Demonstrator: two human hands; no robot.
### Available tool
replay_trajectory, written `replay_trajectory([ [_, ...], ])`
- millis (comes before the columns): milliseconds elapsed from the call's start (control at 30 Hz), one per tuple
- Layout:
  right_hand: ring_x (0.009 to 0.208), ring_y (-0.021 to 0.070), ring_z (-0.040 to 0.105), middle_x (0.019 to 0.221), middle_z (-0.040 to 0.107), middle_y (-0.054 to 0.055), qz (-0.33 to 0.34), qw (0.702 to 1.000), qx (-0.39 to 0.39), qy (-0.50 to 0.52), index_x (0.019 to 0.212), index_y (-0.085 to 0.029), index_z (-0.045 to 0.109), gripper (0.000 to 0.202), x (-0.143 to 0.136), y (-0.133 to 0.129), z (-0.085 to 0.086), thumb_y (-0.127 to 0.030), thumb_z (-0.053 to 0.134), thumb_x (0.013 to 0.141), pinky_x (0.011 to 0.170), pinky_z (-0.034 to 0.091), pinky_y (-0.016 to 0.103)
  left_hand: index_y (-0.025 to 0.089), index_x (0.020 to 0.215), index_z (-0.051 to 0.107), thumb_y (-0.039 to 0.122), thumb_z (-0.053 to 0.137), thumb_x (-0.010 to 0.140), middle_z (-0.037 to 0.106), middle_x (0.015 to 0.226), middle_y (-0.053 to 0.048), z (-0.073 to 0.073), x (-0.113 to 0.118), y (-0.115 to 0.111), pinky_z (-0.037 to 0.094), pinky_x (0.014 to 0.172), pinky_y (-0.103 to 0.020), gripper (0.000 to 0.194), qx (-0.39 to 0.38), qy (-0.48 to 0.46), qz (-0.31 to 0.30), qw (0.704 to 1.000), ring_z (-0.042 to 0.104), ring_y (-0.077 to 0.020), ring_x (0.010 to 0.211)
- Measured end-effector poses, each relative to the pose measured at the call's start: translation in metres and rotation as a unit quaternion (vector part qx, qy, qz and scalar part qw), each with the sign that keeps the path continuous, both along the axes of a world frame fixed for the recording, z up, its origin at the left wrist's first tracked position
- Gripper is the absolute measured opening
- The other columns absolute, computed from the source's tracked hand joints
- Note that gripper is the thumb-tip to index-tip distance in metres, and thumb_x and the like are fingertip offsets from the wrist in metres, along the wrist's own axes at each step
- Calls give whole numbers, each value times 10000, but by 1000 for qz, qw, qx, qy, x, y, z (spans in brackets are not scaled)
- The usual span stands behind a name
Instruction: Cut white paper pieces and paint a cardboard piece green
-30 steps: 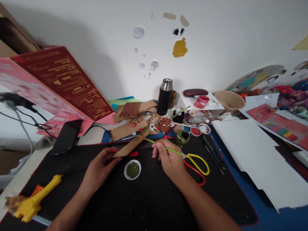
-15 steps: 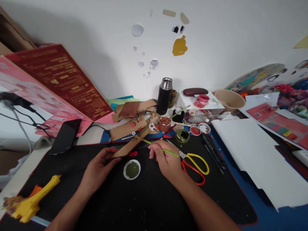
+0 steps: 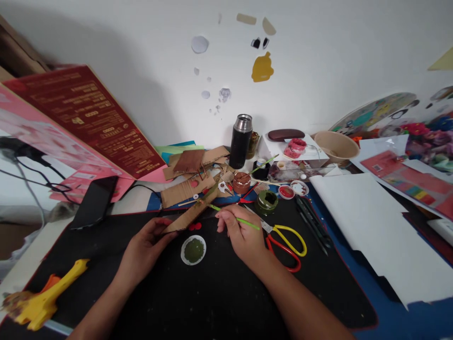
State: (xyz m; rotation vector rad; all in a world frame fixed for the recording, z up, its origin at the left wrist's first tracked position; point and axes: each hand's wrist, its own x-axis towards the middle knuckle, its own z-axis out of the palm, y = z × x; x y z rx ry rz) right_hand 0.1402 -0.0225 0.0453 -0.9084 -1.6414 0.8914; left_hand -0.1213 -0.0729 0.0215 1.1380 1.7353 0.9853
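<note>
My left hand (image 3: 149,244) grips the near end of a cardboard strip (image 3: 186,216), which tilts up and away to the right. Green paint covers the strip's far end. In my right hand (image 3: 242,231) is a thin green paintbrush (image 3: 214,208), pinched between thumb and fingers, its tip against the strip near the painted part. Between my hands, a small white lid of green paint (image 3: 193,250) lies on the black mat (image 3: 198,302). Two small red discs (image 3: 194,226) lie just beyond it. An open jar of green paint (image 3: 266,202) stands past my right hand.
Scissors (image 3: 289,242) with red and yellow handles lie right of my right hand. A yellow glue gun (image 3: 46,297) is at the left, near a phone (image 3: 95,202). Cardboard scraps (image 3: 189,161), a black flask (image 3: 241,141) and a brown paint jar (image 3: 242,183) stand at the back.
The whole view has shifted slightly. Both hands keep their grips, and the brush tip stays at nearly the same spot on the cardboard strip.
</note>
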Motion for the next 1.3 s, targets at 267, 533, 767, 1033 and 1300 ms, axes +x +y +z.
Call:
replay_trajectory([
  [267,518,115,584,684,695,-13,-17,1000,-4,1,929,-211,726,313,4,-1,-2,-325,508,1124,542,480,241,258,984,654,733,856,646,864,936,-57,2,1,0,631,796,-364,617,1,-1,0,1000,815,-306,926],
  [533,536,127,608,689,706,0,-1,1000,8,-9,941,-211,741,348,2,-2,-2,-360,491,1132,558,502,254,257,1006,662,727,843,682,865,991,-65,-5,-4,-1,629,856,-383,599,8,15,-8,1000,815,-312,969],
  [767,595,137,670,702,718,6,31,999,9,8,936,-212,741,324,-2,-6,-2,-344,512,1123,610,551,258,259,1005,659,699,850,681,863,980,-61,-5,-2,-2,635,828,-379,578,10,3,1,1000,817,-309,952],
  [1033,568,133,647,677,697,-9,4,1000,2,-1,932,-218,732,329,0,-4,-3,-348,501,1128,573,519,247,259,990,663,725,859,656,859,951,-54,0,1,0,634,816,-385,606,8,-2,-1,1000,814,-313,945],
  [1300,638,150,703,719,734,20,51,998,21,4,938,-208,755,362,-8,-10,-1,-387,507,1132,656,568,269,255,982,656,774,847,644,855,960,-66,-1,1,0,634,831,-386,648,7,-6,-2,1000,811,-317,964],
])
